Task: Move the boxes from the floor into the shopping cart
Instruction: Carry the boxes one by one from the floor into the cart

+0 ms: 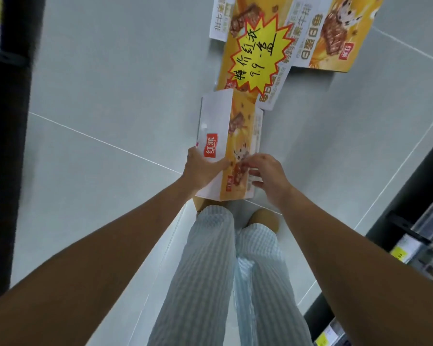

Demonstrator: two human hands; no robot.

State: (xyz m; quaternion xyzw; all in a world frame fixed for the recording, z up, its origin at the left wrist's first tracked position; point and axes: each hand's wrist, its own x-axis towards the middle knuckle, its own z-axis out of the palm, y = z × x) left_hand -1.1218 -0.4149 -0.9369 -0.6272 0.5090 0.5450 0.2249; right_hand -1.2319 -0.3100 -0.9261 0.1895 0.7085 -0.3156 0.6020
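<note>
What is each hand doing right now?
Left hand: grips the box by its left side.
Right hand: fingers curled on the box's right edge, apparently gripping it.

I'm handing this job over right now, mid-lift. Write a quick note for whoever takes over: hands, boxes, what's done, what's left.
Left hand: grips the left side of the snack box, thumb across its top face.
Right hand: fingers curled at the box's near right edge.
The snack box is held in front of the legs, apparently clear of the tiled floor.
At least two more yellow boxes lie on the floor ahead, with a starburst price sign on them.
The shopping cart is not in view, so what is already loaded cannot be told.
Left: put this box in the cart, then fetch the rest.
</note>
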